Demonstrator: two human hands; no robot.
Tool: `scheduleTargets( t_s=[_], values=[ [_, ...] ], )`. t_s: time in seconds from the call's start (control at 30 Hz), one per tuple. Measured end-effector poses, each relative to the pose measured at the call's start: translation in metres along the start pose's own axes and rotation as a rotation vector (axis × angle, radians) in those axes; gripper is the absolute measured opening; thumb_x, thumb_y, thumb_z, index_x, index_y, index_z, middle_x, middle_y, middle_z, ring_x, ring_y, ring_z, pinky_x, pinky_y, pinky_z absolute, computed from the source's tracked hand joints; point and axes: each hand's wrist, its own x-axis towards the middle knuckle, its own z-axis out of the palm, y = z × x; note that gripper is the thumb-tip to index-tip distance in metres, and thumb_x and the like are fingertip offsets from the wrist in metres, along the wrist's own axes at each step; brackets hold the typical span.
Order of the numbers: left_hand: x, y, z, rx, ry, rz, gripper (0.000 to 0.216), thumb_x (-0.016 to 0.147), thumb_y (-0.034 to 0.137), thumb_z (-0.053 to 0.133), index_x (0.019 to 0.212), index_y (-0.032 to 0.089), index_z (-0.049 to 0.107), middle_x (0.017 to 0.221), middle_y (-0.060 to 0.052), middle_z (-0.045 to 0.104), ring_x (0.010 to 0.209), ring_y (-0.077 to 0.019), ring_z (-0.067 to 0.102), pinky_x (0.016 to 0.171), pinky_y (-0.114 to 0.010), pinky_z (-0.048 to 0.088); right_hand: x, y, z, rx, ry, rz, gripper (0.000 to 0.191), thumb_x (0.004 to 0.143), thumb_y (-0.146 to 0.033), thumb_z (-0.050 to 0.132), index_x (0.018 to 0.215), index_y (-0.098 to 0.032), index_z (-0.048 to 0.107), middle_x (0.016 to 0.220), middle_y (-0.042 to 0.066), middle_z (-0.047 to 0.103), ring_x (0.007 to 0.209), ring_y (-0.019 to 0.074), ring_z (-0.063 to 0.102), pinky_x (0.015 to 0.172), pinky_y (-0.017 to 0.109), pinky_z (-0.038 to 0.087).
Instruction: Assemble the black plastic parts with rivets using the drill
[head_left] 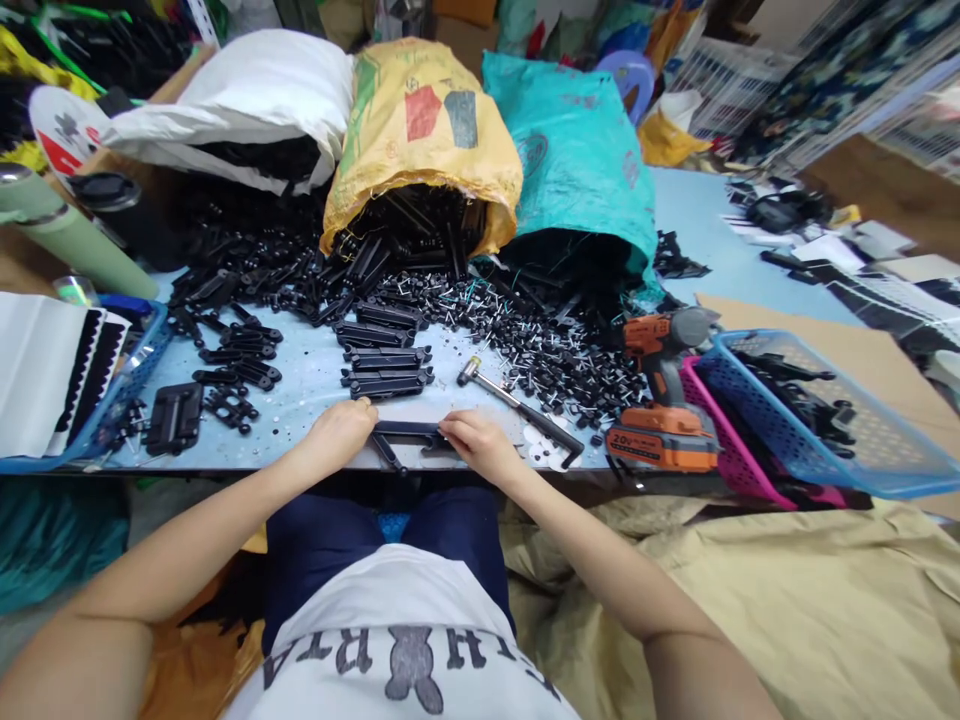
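A long black plastic bracket [407, 429] lies across the table's front edge, with a thinner arm hanging from it at an angle. My left hand [346, 432] pinches its left end, and my right hand [474, 440] is closed on the right end. Just beyond it, a row of similar black folded brackets [386, 360] is laid out on the blue tabletop. To the right of these rests a small hammer [521, 408] with a black handle. Loose screws and small black pieces [540, 330] are heaped behind the hammer.
White, yellow [427, 130] and teal [577, 150] sacks spill black parts at the back. An orange cordless drill [666, 390] stands at right, beside a blue basket [847, 420]. Another blue basket [142, 370], a green bottle [75, 230] and a black square part [174, 418] are at left.
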Motion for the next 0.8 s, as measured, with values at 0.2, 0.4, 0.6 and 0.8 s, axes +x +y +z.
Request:
scheduleTargets(
  t_s=[0.2, 0.4, 0.6, 0.8],
  values=[
    [0.001, -0.004, 0.004, -0.061, 0.064, -0.08, 0.028, 0.091, 0.016, 0.033, 0.085, 0.013, 0.06, 0.084, -0.011, 0.062, 0.08, -0.0214, 0.062, 0.072, -0.032, 0.046, -0.009, 0.006, 0.011, -0.017, 0.011, 0.004, 0.023, 0.093, -0.025, 0.04, 0.101, -0.016, 0.06, 0.096, 0.011, 0.063, 0.09, 0.0161, 0.059, 0.076, 0.028, 0.05],
    [-0.001, 0.007, 0.007, -0.011, 0.045, -0.055, 0.031, 0.09, 0.013, 0.03, 0.085, 0.013, 0.061, 0.084, -0.012, 0.063, 0.079, -0.0225, 0.062, 0.072, -0.033, 0.047, -0.01, 0.005, 0.003, -0.106, 0.017, -0.029, 0.022, 0.092, -0.024, 0.041, 0.104, -0.017, 0.058, 0.098, 0.011, 0.062, 0.093, 0.0165, 0.057, 0.078, 0.028, 0.049],
    [-0.001, 0.008, 0.021, -0.144, 0.148, -0.087, 0.027, 0.09, 0.024, 0.038, 0.11, 0.014, 0.053, 0.1, -0.013, 0.064, 0.086, -0.024, 0.064, 0.073, -0.032, 0.048, 0.009, -0.016, 0.01, -0.129, 0.112, -0.094, 0.023, 0.093, -0.028, 0.04, 0.103, -0.018, 0.058, 0.101, 0.01, 0.063, 0.09, 0.0169, 0.057, 0.08, 0.031, 0.046],
    [-0.022, 0.025, 0.035, -0.287, 0.021, -0.458, 0.034, 0.087, 0.044, 0.037, 0.095, 0.018, 0.057, 0.079, -0.009, 0.069, 0.076, -0.0275, 0.067, 0.063, -0.033, 0.047, 0.045, -0.035, 0.049, -0.171, -0.002, -0.285, 0.043, 0.094, -0.044, 0.033, 0.127, -0.021, 0.047, 0.123, 0.009, 0.054, 0.096, 0.017, 0.055, 0.083, 0.029, 0.044]
  ],
)
